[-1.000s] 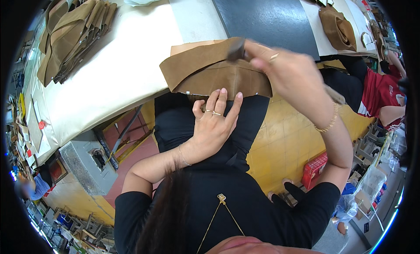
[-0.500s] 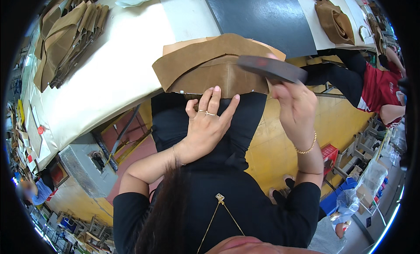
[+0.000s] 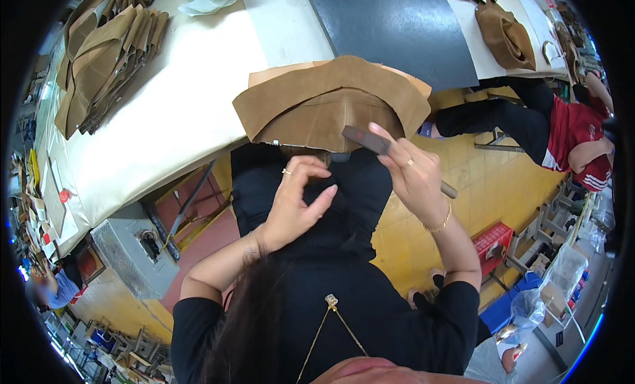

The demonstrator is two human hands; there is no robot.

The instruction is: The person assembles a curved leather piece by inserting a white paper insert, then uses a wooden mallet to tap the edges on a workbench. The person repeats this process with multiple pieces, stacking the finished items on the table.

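Note:
In front of me lies a brown suede-like sewn piece [image 3: 304, 124] with a curved flap and a seam down its middle. It spans from the table's near edge to above my lap. My right hand [image 3: 415, 175] is closed round a hammer, whose dark head [image 3: 366, 140] is over the piece's near edge, right of the seam. The butt of the wooden handle [image 3: 449, 189] shows beyond my wrist. My left hand [image 3: 296, 205] is just short of the piece, fingers loosely bent and thumb apart, holding nothing. Under the near edge a small grey rounded end [image 3: 339, 157] peeks out.
A white-topped table [image 3: 198, 86] carries a stack of folded brown pieces [image 3: 109, 66] at left. A dark flat board [image 3: 397, 27] lies at the back, with another brown piece [image 3: 505, 35] to its right. A person in a red shirt [image 3: 575, 129] sits at right. A grey metal box [image 3: 132, 252] stands below left.
My left hand has drawn back off the piece's near edge, its fingers curling. The hammer has come down and leftward to the near edge of the piece, near the seam.

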